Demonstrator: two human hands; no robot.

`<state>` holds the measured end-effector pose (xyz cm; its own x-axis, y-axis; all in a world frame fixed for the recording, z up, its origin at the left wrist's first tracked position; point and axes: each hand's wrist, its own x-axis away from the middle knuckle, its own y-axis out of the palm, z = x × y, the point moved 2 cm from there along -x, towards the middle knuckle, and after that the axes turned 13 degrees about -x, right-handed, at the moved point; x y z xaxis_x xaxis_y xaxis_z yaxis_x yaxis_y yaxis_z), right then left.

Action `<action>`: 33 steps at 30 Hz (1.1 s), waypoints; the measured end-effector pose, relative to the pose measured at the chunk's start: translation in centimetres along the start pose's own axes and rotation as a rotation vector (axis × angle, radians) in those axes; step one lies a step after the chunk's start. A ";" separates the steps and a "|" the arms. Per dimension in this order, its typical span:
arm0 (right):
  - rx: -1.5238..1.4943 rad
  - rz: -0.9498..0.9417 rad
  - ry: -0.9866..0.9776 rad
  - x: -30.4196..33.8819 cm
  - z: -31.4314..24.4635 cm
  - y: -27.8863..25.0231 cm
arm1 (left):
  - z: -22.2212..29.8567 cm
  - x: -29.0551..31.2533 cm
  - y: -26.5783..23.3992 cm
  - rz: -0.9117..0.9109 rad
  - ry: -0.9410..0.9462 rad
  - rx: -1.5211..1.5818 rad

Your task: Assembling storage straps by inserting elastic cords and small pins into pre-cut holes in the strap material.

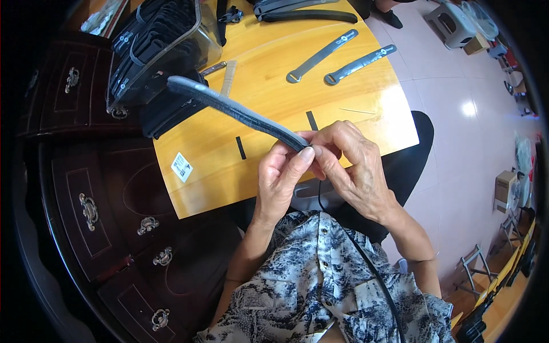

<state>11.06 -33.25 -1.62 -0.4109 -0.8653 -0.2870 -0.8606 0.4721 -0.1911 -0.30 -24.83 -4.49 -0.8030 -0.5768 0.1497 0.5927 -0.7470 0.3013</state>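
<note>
A long padded strap (231, 108), black with a grey edge, rises from my fingers toward the upper left over the table. My left hand (280, 177) pinches its near end between thumb and fingers. Close against it, my right hand (351, 163) has thumb and forefinger pressed together at the same end. Whatever small part the fingertips work on is hidden. Two short black strips (241, 147) lie on the table beyond my hands. Farther off rest two flat grey straps (323, 56) with rounded slotted ends.
A clear plastic bin (209, 43) packed with black straps stands at the table's far left. A white label (182, 166) lies near the left edge, a thin pale stick (357, 111) at the right. Dark drawers (108, 200) flank the yellow table (200, 197). A black cord crosses my shirt.
</note>
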 end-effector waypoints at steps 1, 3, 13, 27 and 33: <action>-0.088 0.048 0.128 0.2 0.2 0.0 | -0.5 0.1 0.0 0.007 -0.003 -0.019; -0.192 0.072 0.317 0.2 0.5 0.1 | -0.9 0.2 -0.1 0.030 -0.033 -0.025; 0.052 -0.083 -0.010 0.0 0.8 0.6 | -0.6 0.9 -1.1 -0.056 -0.214 0.011; 0.004 -0.163 -0.202 -1.3 -1.4 1.0 | 1.6 3.1 -1.1 -0.169 -0.136 -0.120; -0.159 0.015 -0.060 -0.7 -3.1 0.9 | 3.0 2.6 -0.9 -0.209 -0.031 -0.110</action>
<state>9.64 -32.72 1.27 -0.4094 -0.8447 -0.3448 -0.8933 0.4480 -0.0368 -3.13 -24.69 -1.57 -0.9095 -0.3965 0.1245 0.4151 -0.8816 0.2245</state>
